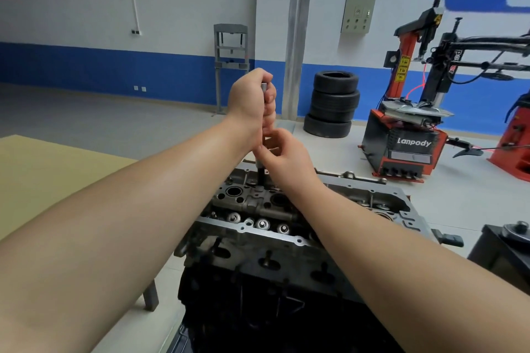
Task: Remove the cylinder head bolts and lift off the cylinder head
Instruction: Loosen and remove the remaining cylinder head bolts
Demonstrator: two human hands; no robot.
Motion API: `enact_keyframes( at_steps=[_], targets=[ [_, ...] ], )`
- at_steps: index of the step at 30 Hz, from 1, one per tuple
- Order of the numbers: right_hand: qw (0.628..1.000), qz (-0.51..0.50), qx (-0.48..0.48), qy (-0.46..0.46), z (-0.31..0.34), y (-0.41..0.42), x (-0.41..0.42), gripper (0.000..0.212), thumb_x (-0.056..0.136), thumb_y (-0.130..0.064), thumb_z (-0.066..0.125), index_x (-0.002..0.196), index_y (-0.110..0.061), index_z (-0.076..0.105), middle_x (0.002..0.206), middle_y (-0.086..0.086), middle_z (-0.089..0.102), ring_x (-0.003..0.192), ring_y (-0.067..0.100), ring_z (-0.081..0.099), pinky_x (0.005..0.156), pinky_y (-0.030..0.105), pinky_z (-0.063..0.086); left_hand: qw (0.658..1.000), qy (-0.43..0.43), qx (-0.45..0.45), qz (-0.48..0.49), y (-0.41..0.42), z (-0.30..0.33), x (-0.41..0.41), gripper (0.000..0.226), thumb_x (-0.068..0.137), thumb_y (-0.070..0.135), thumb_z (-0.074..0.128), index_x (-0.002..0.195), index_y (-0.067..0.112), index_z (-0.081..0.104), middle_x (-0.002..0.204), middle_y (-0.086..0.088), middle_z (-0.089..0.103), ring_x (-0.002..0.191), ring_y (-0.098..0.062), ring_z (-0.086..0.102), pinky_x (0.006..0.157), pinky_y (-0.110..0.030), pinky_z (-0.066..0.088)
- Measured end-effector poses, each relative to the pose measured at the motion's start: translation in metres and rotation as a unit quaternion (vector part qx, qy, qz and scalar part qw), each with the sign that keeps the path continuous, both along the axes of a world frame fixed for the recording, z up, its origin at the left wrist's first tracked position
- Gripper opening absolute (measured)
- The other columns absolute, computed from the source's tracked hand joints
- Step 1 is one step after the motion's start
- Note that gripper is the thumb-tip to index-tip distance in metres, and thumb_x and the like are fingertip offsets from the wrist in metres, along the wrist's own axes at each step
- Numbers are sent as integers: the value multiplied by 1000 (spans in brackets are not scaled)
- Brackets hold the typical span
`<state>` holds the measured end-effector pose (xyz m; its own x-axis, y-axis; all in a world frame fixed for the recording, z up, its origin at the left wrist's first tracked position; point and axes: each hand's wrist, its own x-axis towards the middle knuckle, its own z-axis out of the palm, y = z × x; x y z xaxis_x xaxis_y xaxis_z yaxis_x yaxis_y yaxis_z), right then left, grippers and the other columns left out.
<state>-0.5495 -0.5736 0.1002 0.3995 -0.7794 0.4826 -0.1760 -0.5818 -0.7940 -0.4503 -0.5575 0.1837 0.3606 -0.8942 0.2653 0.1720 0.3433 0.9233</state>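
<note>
The grey cylinder head point(286, 226) sits on the dark engine block point(258, 295) in front of me, its valve springs and bolt holes exposed. A long metal socket tool point(262, 175) stands upright in a bolt well near the head's far left side. My left hand point(252, 97) grips the tool's top end, fingers wrapped around it. Just below, my right hand point(284, 152) holds the shaft with curled fingers. Most of the shaft is hidden by both hands.
A tan workbench point(43, 180) lies to the left. A stack of tyres point(332, 104) stands against the far wall. A red and black tyre changer point(407, 149) is at the right, and a dark stand point(504, 249) sits close at the right edge.
</note>
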Motion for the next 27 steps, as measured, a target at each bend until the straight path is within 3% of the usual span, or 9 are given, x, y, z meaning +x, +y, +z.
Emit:
enact_keyframes(
  at_steps=[5,7,10,14,15,17,20,25,27],
  targets=[
    [997,0,-66,49,-4,4,2,18,91,-35,78,101,-24,68,82,-8,71,74,8,65,69,25,56,998,11,19,67,4,0,-10,45,91,32,47,49,22,38,50,2,30,42,-15,22,43,-24,23],
    [998,0,-55,23,-6,1,2,9,94,-29,76,95,-21,72,77,-5,73,67,11,67,64,28,57,999,-21,13,46,3,0,-8,44,91,34,49,50,22,38,50,2,30,42,-15,23,43,-25,23],
    [1000,24,7,-10,-5,-6,-2,5,92,-23,77,89,-20,74,76,1,76,68,19,74,66,39,62,988,-119,14,-97,0,4,8,42,94,39,57,58,19,44,53,0,33,47,-18,29,46,-29,31],
    [999,46,26,0,-2,-10,-2,9,83,-28,78,86,-21,73,77,1,77,71,23,76,75,45,62,961,-149,-11,-235,-4,10,26,32,96,34,71,74,12,62,72,-7,65,69,-24,64,74,-35,56],
    [998,53,36,-9,-2,-11,-2,10,82,-27,78,85,-20,73,77,3,77,73,29,76,78,50,62,957,-139,-5,-255,-5,10,26,34,94,37,72,74,12,60,69,-5,64,66,-22,64,70,-34,56],
    [996,64,57,-28,-4,-13,-4,10,81,-25,77,84,-16,73,79,10,77,77,40,75,81,58,61,955,-133,17,-264,-7,10,21,45,92,44,71,67,16,46,53,2,47,48,-15,46,51,-27,42],
    [996,59,54,-27,-6,-11,-4,7,87,-21,74,88,-14,74,83,11,78,78,40,75,80,61,60,979,-148,0,-141,-10,5,7,52,97,32,66,58,22,34,46,3,27,41,-16,21,44,-28,22],
    [999,28,0,46,-1,-2,3,9,99,-22,64,95,-17,70,80,-3,76,76,17,75,72,43,62,989,-105,-14,100,-3,0,-11,44,90,16,55,54,22,31,50,0,25,47,-21,21,47,-30,21],
    [998,11,7,55,2,1,7,10,97,-15,61,89,-19,66,78,-2,71,72,17,67,62,33,52,976,-124,-7,181,-3,2,-18,44,91,16,54,54,21,30,48,4,25,52,-21,24,51,-33,22]
  ],
)
